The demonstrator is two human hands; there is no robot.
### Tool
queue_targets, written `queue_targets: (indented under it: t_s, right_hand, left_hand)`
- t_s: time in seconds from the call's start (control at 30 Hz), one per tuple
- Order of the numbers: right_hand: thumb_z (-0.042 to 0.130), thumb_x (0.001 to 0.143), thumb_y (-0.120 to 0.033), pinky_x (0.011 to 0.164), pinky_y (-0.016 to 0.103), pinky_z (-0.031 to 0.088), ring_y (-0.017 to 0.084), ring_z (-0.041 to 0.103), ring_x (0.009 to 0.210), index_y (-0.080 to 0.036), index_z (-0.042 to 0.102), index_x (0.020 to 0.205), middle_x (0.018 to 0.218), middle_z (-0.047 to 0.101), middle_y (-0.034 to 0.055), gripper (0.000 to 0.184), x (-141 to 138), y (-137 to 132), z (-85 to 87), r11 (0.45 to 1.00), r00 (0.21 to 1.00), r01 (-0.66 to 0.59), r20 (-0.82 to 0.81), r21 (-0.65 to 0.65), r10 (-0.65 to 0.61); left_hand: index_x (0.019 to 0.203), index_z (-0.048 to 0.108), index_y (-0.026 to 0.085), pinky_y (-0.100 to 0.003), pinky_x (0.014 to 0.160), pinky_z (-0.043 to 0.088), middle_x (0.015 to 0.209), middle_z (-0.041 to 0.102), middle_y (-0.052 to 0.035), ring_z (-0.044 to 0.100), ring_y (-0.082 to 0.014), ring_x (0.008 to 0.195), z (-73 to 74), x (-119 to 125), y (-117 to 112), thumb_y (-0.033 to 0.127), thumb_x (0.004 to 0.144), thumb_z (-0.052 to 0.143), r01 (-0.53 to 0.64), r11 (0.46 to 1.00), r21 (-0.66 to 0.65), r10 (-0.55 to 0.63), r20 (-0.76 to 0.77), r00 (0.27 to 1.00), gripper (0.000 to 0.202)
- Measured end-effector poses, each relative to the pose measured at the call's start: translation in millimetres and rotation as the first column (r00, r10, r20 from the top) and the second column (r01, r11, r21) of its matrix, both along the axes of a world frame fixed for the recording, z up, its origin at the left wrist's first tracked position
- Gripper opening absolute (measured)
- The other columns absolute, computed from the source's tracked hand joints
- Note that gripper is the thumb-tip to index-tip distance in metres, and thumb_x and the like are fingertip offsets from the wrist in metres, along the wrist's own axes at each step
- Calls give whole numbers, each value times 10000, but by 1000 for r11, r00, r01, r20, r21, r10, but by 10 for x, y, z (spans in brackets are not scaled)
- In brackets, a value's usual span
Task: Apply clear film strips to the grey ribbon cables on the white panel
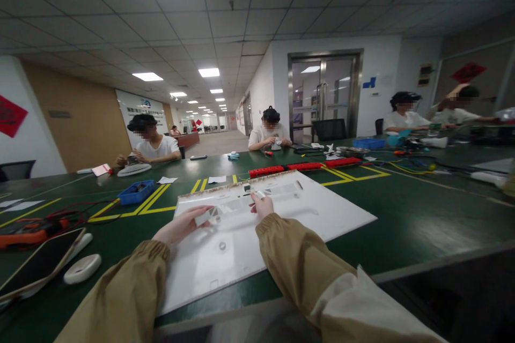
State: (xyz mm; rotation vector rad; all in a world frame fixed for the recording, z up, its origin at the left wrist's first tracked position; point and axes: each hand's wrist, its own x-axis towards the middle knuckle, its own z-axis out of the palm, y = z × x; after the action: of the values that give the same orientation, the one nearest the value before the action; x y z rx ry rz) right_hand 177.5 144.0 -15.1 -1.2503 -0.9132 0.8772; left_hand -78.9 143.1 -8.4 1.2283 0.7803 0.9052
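Note:
A large white board (pixel 241 249) lies flat on the green table, its far edge brown and stained. Above it is a long, clear plastic strip (pixel 237 206), slanting up to the right. My left hand (pixel 187 225) grips the strip's near left end between thumb and fingers. Closed in a pinch, my right hand (pixel 263 206) is over the middle of the strip, with a small pale item (pixel 261 193) at its fingertips. The kind of that item is too blurred to tell. A small ring-shaped mark or part (pixel 222 246) shows on the board.
A red power strip (pixel 285 169) lies beyond the board. To the left are a blue tray (pixel 137 192), an orange multimeter (pixel 30 233), a phone (pixel 40 262) and a white oval object (pixel 82 269). Several people in headsets sit around the table.

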Motion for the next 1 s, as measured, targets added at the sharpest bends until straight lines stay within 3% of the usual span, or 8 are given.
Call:
queue_targets:
  t_s: [0.3, 0.43, 0.67, 0.8, 1.0]
  right_hand:
    - [565, 788, -236, 339, 158, 340, 74, 449, 291, -112, 600, 602, 407, 558, 3, 226, -12, 29, -25, 1000, 1000, -6, 1, 17, 6]
    - [560, 795, -232, 338, 158, 341, 70, 446, 294, -119, 583, 573, 406, 555, 4, 250, -15, 10, -12, 1000, 1000, -17, 19, 18, 17]
    - [568, 792, -242, 348, 170, 337, 73, 456, 302, -108, 604, 602, 449, 586, 15, 235, -13, 28, -40, 999, 998, -36, 58, 35, 34]
    - [590, 775, -250, 358, 169, 343, 72, 459, 311, -109, 619, 648, 469, 593, 6, 192, -20, 69, -97, 997, 995, -59, 82, 44, 56]
    - [601, 775, -246, 374, 165, 355, 64, 456, 331, -117, 609, 636, 470, 573, -17, 190, -56, 31, -87, 996, 989, -76, 127, 39, 71]
  left_hand:
    - [986, 701, 130, -251, 702, 561, 1044, 658, -109, 644, -183, 843, 21, 40, -31, 189, 757, 697, -65, 997, 40, 68, -95, 993, 237]
    - [984, 699, 137, -228, 657, 544, 984, 660, -83, 631, -137, 711, 10, 29, -19, 218, 733, 722, -89, 994, 71, 99, -159, 982, 265]
    - [961, 683, 116, -176, 445, 351, 703, 655, -43, 585, -112, 567, -65, 3, 76, 371, 697, 734, -92, 972, 216, 156, -304, 940, 370]
    - [889, 672, 114, -201, 448, 319, 565, 602, -11, 530, -112, 487, -83, 27, 97, 427, 674, 726, -119, 930, 348, 253, -371, 893, 383]
    - [837, 658, 140, -226, 493, 374, 719, 646, -37, 538, -127, 526, -60, 35, 98, 429, 658, 712, -143, 776, 615, 445, -373, 814, 344]
